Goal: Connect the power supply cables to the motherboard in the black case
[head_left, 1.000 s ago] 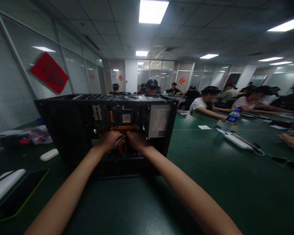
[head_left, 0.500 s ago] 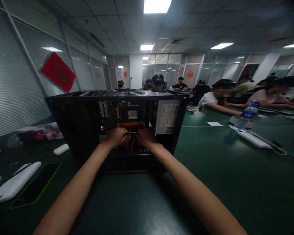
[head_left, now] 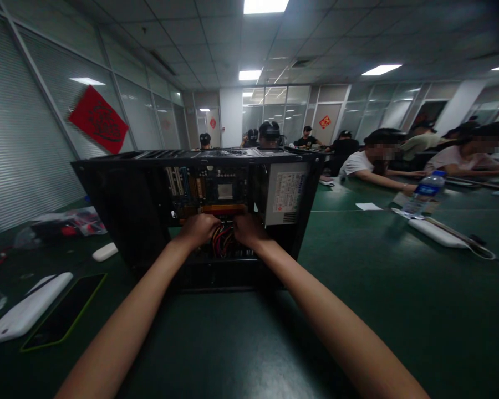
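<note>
An open black computer case (head_left: 122, 202) lies across the table in front of me, its inside facing me. Both my hands reach into its lower middle. My left hand (head_left: 199, 228) has its fingers curled closed at the left end of an orange and red strip (head_left: 222, 210) on the motherboard (head_left: 210, 177). At the strip's right end, my right hand (head_left: 250, 230) is closed as well. My fingertips and whatever is in them are hidden. Between and below the hands hangs a bundle of coloured wires (head_left: 222, 243). A grey power supply (head_left: 288, 194) sits at the case's right.
On the green table (head_left: 378, 299), a white phone (head_left: 33, 307) and a dark green-edged phone (head_left: 64, 310) lie left, near a plastic bag (head_left: 66, 224). Rightward are a water bottle (head_left: 424, 194), a white power bank (head_left: 436, 231) and a person (head_left: 370, 160) working.
The view has shifted slightly. My hands stay at the two ends of the orange and red strip, with hardly any visible motion.
</note>
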`<state>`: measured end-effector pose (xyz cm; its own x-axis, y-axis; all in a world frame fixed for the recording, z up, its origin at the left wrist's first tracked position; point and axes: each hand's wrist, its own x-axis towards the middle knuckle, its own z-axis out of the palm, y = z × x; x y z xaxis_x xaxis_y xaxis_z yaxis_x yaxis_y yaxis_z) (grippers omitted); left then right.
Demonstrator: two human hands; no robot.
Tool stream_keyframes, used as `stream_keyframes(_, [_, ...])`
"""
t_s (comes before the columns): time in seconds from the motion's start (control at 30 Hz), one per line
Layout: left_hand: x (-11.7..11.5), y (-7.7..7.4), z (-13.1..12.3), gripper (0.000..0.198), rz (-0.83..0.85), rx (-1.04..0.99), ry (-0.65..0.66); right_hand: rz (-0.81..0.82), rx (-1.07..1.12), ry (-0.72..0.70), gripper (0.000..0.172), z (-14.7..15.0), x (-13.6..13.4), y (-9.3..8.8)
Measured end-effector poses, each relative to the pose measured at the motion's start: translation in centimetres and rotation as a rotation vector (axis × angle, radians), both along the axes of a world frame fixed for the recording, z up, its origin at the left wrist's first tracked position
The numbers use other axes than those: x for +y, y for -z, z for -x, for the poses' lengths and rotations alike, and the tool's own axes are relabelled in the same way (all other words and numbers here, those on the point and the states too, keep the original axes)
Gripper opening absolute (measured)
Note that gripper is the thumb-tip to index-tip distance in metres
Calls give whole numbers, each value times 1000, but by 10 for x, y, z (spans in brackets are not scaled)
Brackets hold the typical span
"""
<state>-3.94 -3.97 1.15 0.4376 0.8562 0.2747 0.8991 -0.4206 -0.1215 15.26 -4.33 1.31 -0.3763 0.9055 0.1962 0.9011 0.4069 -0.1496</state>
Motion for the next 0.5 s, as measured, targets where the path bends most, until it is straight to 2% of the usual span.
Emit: stream_keyframes(0.5, [-8, -3, -4, 29, -26, 24, -65, 7, 29, 8, 38, -3, -2, 1])
